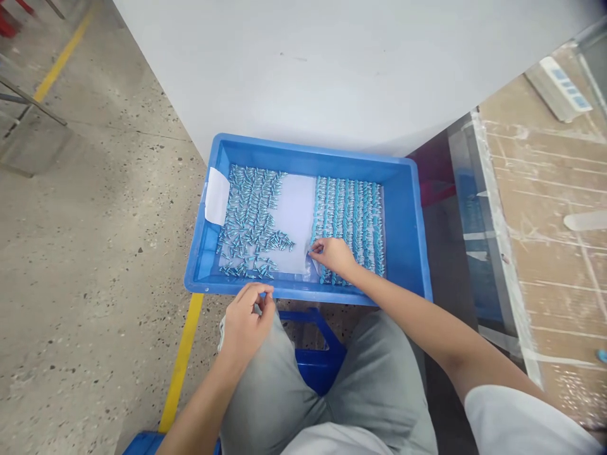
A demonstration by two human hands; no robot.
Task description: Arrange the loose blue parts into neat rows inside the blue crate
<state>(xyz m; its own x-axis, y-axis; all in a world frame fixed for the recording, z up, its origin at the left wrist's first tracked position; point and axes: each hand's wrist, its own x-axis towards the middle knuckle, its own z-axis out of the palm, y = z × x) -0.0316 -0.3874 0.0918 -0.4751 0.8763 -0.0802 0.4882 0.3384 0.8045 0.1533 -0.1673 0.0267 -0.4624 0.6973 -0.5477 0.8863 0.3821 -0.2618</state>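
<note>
A blue plastic bin (pixel 403 221) sits in front of my knees, lined with a white sheet (pixel 296 215). Loose small blue parts (pixel 249 221) lie scattered over the sheet's left half. More blue parts (pixel 351 215) stand in neat rows on the right half. My right hand (pixel 334 256) is inside the bin, fingers pinched at the lower left end of the rows. My left hand (pixel 246 319) hovers at the bin's near rim above my left knee, thumb and fingers pinched together on something too small to name.
A white panel (pixel 332 63) stands just behind the bin. Concrete floor with a yellow line (pixel 183 360) lies to the left. A blue stool (pixel 315 360) shows between my knees. At the right is a wrapped brown bench (pixel 545 221).
</note>
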